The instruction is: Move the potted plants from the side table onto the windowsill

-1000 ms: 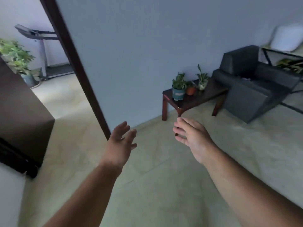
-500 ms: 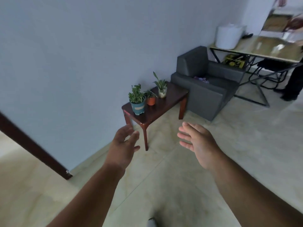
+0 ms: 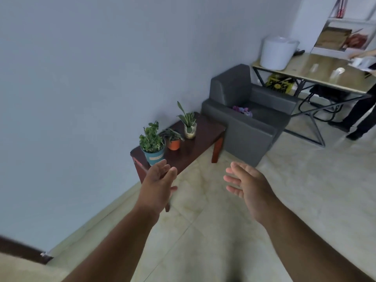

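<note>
Item 1: side table [image 3: 195,147], dark red-brown wood, set against the pale wall, just beside a grey armchair [image 3: 248,127]. Its surface carries three potted plants in a row along the wall side

Item 2: blue-potted plant [image 3: 153,146], bushy green leaves, at the near end of the surface

Item 3: orange-potted plant [image 3: 173,141], small, just beside the blue pot, in the middle of the row

Item 4: pale-potted plant [image 3: 189,125], long upright leaves, at the far end, near the armchair

Item 5: left hand [image 3: 157,185], fingers straight and loosely spread, nothing held; seen in front of the table's near corner, fingertips just below the blue pot in the view; contact is not shown

Item 6: right hand [image 3: 247,185], fingers spread and relaxed, palm turned inward, nothing held, raised over the floor [image 3: 305,190], apart from the table

Change since half a second ago: the table and plants are seen larger and lower in the view, nearer to both hands; the left hand is now overlapped with the table corner. All three pots are unmoved on the surface

Also noted: a desk [image 3: 317,72] beyond the armchair, bearing a white tub [image 3: 276,52]
</note>
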A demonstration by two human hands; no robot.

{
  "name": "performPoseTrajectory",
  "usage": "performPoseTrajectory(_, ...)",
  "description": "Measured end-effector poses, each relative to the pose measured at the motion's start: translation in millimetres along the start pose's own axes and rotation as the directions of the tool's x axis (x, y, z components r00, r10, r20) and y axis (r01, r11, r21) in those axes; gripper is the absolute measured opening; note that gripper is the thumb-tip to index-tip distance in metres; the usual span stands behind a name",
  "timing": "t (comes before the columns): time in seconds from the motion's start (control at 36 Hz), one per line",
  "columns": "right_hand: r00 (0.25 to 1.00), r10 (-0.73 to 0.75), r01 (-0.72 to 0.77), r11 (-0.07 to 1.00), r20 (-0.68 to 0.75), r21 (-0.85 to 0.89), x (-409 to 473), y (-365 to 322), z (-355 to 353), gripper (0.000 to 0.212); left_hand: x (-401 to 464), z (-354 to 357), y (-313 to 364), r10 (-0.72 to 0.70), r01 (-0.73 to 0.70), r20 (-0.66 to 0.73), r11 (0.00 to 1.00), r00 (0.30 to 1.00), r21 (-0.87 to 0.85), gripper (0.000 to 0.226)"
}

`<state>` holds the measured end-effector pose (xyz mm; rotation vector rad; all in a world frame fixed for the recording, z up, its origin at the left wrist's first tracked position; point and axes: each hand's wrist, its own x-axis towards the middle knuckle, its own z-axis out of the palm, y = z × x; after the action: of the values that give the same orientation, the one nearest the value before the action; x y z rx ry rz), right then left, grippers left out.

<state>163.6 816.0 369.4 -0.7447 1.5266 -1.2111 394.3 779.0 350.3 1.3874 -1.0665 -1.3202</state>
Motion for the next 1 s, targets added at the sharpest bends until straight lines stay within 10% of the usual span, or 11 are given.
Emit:
performPoseTrajectory(0.56,0.989,0.052,-0.044,0.997,0.136,-0.065,312.6,-77.7,-111.6,0.043,221.4,225.2,28.1,-0.112,0.12,-0.095,0.99,0.989,0.079,0.053)
performPoseTrajectory(1.0,0.969,0.181,-0.147,0.97,0.169,-0.195,495.4,-98.0,-65.8,0.028,416.9,253.2,-10.3,-0.232,0.222,-0.157,0.972,0.96,-0.075,0.052)
